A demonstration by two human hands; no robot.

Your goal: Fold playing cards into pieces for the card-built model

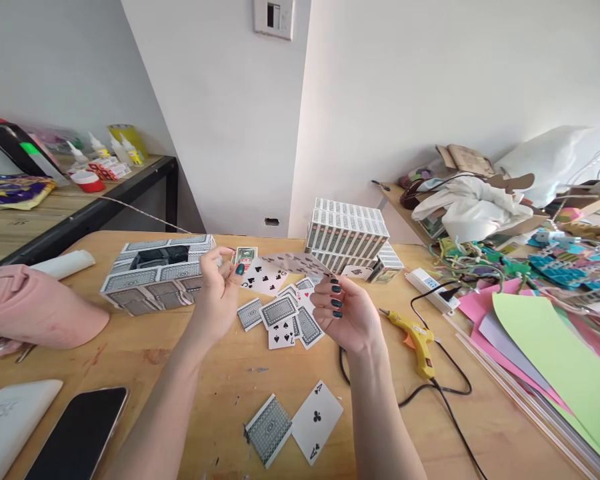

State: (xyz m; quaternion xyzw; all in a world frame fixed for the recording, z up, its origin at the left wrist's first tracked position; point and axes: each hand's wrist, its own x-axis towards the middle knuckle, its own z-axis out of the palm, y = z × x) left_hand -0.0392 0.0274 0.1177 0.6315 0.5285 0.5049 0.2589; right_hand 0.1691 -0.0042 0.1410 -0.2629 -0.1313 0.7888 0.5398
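Observation:
My right hand (347,310) has its fingers curled against the thumb, pinching a playing card (295,262) that is raised and seen nearly edge-on. To the left, my left hand (219,280) is half-curled, its thumb and index fingertips apart near the card's far end. I see nothing between them. Just beyond the left thumb is a five of spades (264,278); whether it lies flat or is lifted I cannot tell. Below, several cards overlap, among them a seven of spades (282,335). Nearer me lie an ace of clubs (317,421) and a face-down card (269,430).
A card-covered box (155,275) with an open top stands left; stacked card blocks (347,230) stand at the back. A yellow glue gun (416,340) trails its cable by the power strip (433,290). Coloured paper (545,353) lies right, a phone (77,433) front left.

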